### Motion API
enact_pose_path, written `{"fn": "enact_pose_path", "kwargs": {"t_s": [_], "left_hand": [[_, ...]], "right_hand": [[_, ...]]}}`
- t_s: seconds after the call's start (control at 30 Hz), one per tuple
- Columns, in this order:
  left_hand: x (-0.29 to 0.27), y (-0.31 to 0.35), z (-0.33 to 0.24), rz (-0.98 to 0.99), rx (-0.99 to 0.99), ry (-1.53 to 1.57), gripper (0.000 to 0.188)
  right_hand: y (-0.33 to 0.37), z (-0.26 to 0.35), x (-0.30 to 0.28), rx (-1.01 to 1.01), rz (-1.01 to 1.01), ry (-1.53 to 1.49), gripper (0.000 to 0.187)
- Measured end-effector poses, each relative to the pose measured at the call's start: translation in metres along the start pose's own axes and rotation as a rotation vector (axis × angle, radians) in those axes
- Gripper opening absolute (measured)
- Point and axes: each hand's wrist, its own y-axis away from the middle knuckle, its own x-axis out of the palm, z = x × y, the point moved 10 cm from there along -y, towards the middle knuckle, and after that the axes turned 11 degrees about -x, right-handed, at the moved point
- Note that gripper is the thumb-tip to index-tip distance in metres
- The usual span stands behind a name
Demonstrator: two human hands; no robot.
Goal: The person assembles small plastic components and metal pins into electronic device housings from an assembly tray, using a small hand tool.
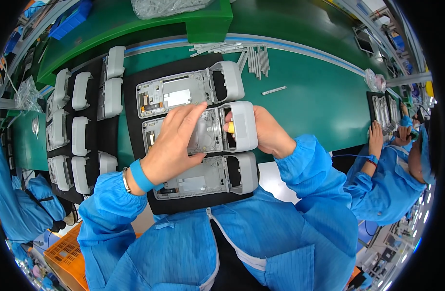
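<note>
Three grey plastic device housings lie in a column on a black mat (pixel 130 97). Each has a shallow frame and a raised hollow end at the right. My left hand (pixel 176 140) rests over the frame of the middle housing (pixel 244 127), fingers stretched and thumb apart. Around that housing's raised end curls my right hand (pixel 271 131), its fingertips showing inside the opening. A small yellow thing (pixel 231 127) is there at the fingertips; whether it is worn or held I cannot tell. The far housing (pixel 232 80) and the near housing (pixel 244 172) lie on either side.
More grey housings (pixel 80 136) stand in rows at the left. Several thin metal strips (pixel 258 62) lie behind the mat, with one strip (pixel 274 90) apart. A green shelf (pixel 208 26) spans the back. Co-workers sit at both sides; an orange crate (pixel 67 254) is lower left.
</note>
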Motion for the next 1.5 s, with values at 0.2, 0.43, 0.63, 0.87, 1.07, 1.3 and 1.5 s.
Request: {"fn": "enact_pose_path", "kwargs": {"t_s": [0.2, 0.43, 0.63, 0.87, 1.07, 1.3, 1.5], "left_hand": [[-0.001, 0.0, -0.001, 0.005, 0.021, 0.009, 0.093], [0.012, -0.004, 0.001, 0.037, -0.011, -0.041, 0.091], [-0.001, 0.008, -0.007, -0.033, 0.013, -0.106, 0.067], [-0.014, 0.032, -0.012, -0.073, -0.191, 0.482, 0.037], [0.025, 0.004, -0.017, 0.043, -0.444, 1.163, 0.03], [0.02, 0.014, -0.022, -0.022, -0.384, 0.936, 0.023], [0.004, 0.055, -0.044, 0.0, -0.032, 0.278, 0.083]], "right_hand": [[0.0, 0.007, -0.013, -0.084, -0.075, 0.029, 0.022], [0.006, 0.107, -0.09, -0.729, -0.146, 1.528, 0.022], [0.002, 0.093, -0.112, -0.752, -0.121, 1.64, 0.024], [0.04, 0.112, -0.074, -0.512, -0.148, 0.882, 0.016], [0.066, 0.076, 0.003, -0.201, 0.096, 0.447, 0.018], [0.07, 0.07, 0.027, -0.23, 0.162, 0.52, 0.018], [0.093, 0.074, -0.057, -0.315, -0.154, 0.43, 0.014]]}}
